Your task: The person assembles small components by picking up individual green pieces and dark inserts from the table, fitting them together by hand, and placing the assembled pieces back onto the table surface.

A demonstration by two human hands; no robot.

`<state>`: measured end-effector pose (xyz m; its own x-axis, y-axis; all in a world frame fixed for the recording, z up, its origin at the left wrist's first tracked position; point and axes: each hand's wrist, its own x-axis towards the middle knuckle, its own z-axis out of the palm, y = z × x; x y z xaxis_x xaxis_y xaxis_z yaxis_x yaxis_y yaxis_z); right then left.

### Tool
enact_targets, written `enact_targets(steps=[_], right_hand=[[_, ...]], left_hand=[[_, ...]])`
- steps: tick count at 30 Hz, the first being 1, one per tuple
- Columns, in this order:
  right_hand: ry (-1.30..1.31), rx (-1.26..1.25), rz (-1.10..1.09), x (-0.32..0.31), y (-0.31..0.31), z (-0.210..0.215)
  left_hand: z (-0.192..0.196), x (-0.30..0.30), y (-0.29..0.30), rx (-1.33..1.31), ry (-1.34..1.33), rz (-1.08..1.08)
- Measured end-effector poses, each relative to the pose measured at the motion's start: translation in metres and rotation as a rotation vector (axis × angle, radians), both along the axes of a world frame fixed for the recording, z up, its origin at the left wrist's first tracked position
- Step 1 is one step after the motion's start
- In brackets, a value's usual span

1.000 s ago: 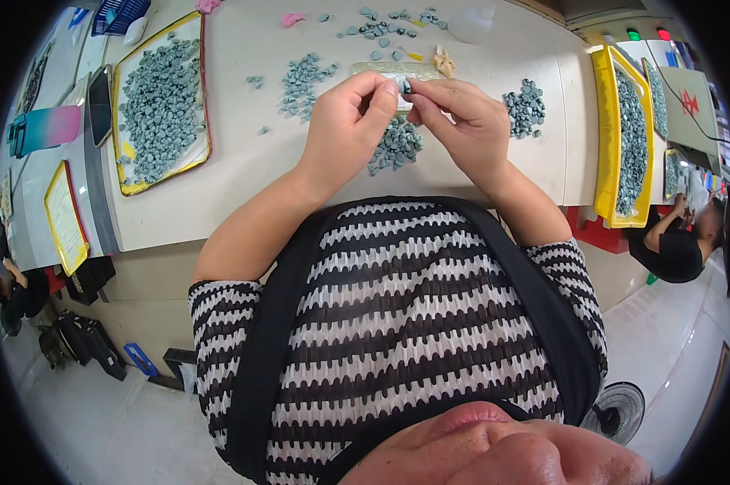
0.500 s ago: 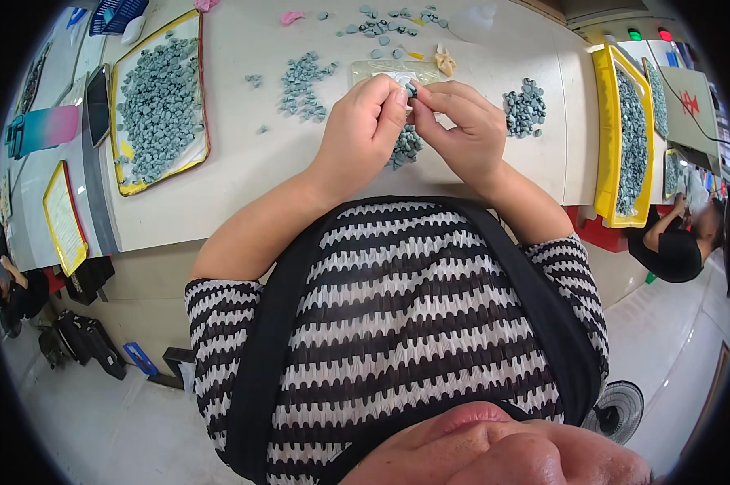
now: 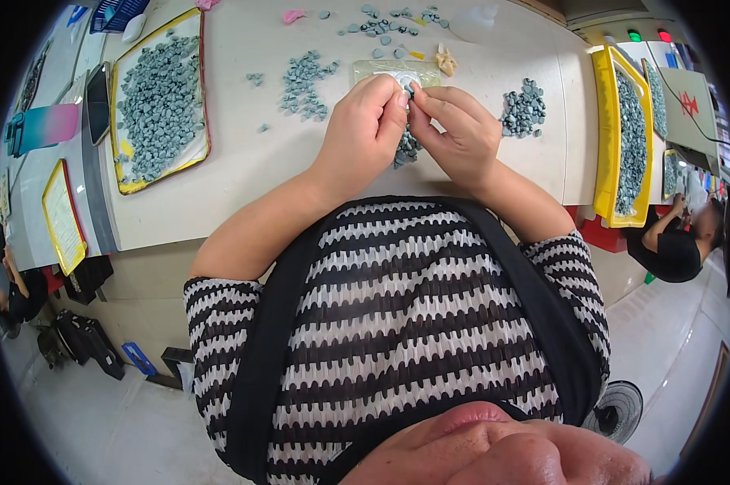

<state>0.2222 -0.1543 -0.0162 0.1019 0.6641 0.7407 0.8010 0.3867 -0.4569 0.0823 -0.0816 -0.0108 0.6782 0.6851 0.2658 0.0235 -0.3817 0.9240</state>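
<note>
I've got both hands up together over the table [image 3: 243,174], left hand [image 3: 363,129] and right hand [image 3: 454,133] meeting fingertip to fingertip, each pinching the same small grey piece [image 3: 411,91] between them, lifted so it sits where the fingers can work it. Directly under the hands lies a little pile of grey pieces [image 3: 405,147], close for picking. Beyond the hands, a clear packet [image 3: 385,73]. Left of the hands a loose cluster [image 3: 304,81], farther left a yellow-rimmed tray [image 3: 195,149] heaped full. Right of the hands another pile [image 3: 522,109], then a yellow bin [image 3: 603,121] at the table's far edge. Bare tabletop shows between hands and tray.
</note>
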Motion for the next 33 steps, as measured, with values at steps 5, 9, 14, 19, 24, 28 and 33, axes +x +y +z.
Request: enact_targets(steps=[5,9,14,19,24,28,33], right_hand=[[-0.027,0.005,-0.002,0.0,0.0,-0.001],[-0.009,-0.017,0.004,0.001,-0.001,0.0],[0.15,-0.103,0.058,0.006,0.001,0.011],[0.327,-0.241,0.139,0.008,-0.003,0.011],[0.472,-0.32,0.175,0.008,-0.006,0.014],[0.542,-0.295,0.206,0.007,-0.005,0.013],[0.538,-0.302,0.188,0.007,-0.005,0.014]], left_hand=[[0.001,-0.001,0.0,-0.022,0.03,-0.007],[0.002,-0.002,0.003,-0.067,0.055,-0.036],[0.011,-0.007,0.013,-0.432,0.04,-0.164],[0.015,-0.009,0.013,-0.564,-0.045,-0.227],[0.017,-0.01,0.013,-0.571,-0.07,-0.257],[0.015,-0.011,0.015,-0.559,-0.026,-0.251],[0.011,-0.011,0.015,-0.489,-0.042,-0.241]])
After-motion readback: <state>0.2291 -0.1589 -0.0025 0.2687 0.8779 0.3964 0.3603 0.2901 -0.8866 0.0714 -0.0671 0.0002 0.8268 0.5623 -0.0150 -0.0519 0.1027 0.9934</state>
